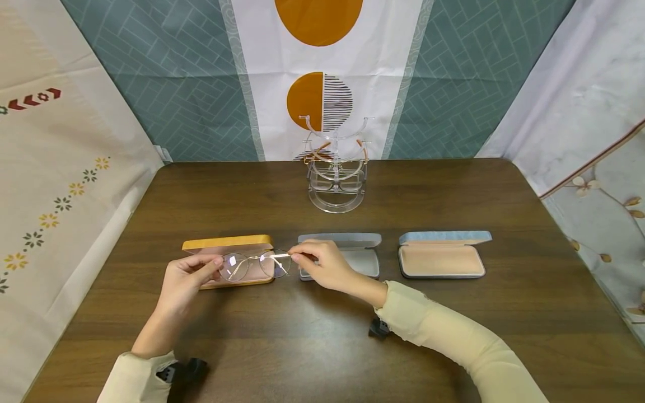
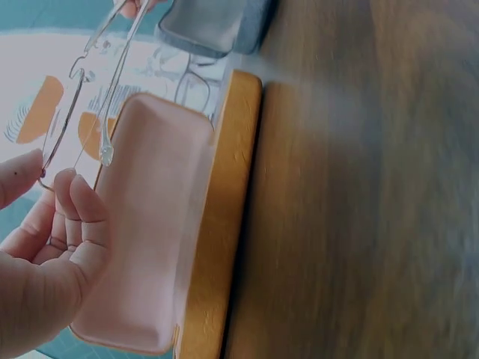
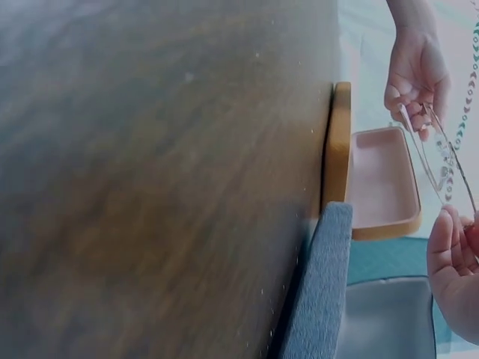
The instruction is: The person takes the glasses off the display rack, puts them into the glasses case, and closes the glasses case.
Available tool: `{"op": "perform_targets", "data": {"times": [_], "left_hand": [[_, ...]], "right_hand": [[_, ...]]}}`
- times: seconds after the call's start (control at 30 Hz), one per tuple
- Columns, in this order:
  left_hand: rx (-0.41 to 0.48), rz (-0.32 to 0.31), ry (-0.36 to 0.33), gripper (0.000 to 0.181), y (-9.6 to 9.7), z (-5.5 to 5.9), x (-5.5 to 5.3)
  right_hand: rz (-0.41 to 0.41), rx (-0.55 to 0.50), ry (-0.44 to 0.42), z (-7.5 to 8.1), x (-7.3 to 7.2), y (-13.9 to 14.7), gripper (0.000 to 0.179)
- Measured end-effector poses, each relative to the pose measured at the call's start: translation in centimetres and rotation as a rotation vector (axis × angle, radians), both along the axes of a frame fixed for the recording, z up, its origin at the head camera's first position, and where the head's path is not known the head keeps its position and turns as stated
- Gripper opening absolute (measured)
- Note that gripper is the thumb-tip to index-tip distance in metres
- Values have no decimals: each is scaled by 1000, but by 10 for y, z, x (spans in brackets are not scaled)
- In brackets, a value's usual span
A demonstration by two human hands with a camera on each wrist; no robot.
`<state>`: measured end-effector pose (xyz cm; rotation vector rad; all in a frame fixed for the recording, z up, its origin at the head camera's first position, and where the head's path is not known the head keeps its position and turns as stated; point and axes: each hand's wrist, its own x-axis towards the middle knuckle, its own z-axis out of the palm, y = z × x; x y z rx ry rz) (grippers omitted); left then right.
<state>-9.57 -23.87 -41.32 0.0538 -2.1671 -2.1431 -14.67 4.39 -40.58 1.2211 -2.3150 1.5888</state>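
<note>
A pair of thin-rimmed metal eyeglasses (image 1: pixel 235 267) is held up by its two ends, lenses toward the head camera. My left hand (image 1: pixel 182 284) pinches the left end between thumb and fingers. At the opposite end, my right hand (image 1: pixel 328 267) pinches the frame near the hinge. The slim temples show behind the lenses, and a clear temple tip (image 2: pixel 106 154) appears in the left wrist view. Behind and below the glasses lies an open yellow case (image 1: pixel 262 240) with a pink lining. The right hand partly covers an open grey case (image 1: pixel 365 263).
An open blue case (image 1: pixel 442 263) with a peach lining lies to the right. At the back of the brown table (image 1: pixel 312 341), a clear display stand (image 1: pixel 336 207) carries other glasses. Patterned cloths (image 1: pixel 201 112) hang behind and at both sides.
</note>
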Motion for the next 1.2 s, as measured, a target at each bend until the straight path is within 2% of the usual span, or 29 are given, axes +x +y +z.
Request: {"op": "perform_targets", "data": {"times": [0.1, 0.23, 0.33, 0.43, 0.57, 0.77, 0.83, 1.03, 1.2], "left_hand": [[-4, -6, -7, 6, -6, -2, -1], [-29, 6, -24, 8, -7, 5, 1], [-38, -6, -17, 7, -12, 5, 1], [-56, -58, 31, 10, -19, 1, 0], [-161, -110, 90, 18, -25, 2, 1], [-254, -172, 178, 16, -34, 3, 1], [-304, -172, 187, 16, -36, 2, 0], [-537, -109, 155, 10, -40, -2, -1], [-622, -80, 132, 4, -43, -3, -1]], "right_hand": [[-11, 22, -22, -1, 0, -6, 13], [-30, 58, -85, -3, 0, -13, 14], [-41, 76, -139, -3, 0, -17, 14], [-53, 93, -165, -4, 0, -21, 14], [-83, 132, -178, -6, 0, -26, 14], [-109, 180, -200, -5, 1, -32, 14], [-109, 190, -201, -4, 2, -35, 13], [-122, 221, -159, -5, 1, -43, 12], [-118, 220, -180, -7, 1, -50, 11]]}}
